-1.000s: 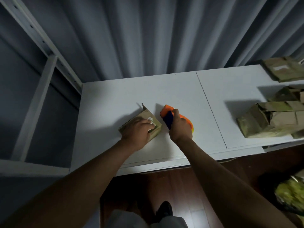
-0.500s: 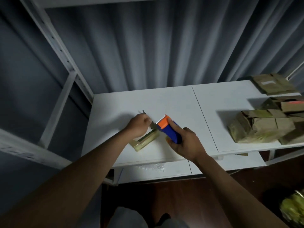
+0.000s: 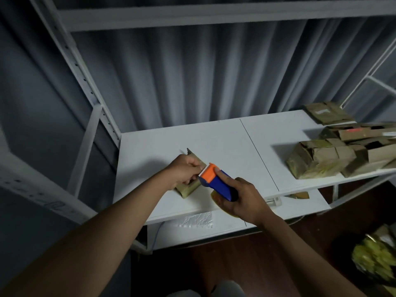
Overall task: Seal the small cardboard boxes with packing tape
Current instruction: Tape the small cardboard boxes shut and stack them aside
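The dispenser [image 3: 216, 183] has been lifting off the table [image 3: 235, 142]; right hand [image 3: 244, 200] is gripping it, left hand [image 3: 184, 170] is clutching the box [image 3: 188, 188].

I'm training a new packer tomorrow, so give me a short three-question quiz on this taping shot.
1. True or false: the right hand grips the tape dispenser.
2. The left hand holds the small box on: A) the white table B) the floor C) the pile of boxes.
3. Fill in: the dispenser's serrated end has an ______ head.

Key: 1 true; 2 A; 3 orange.
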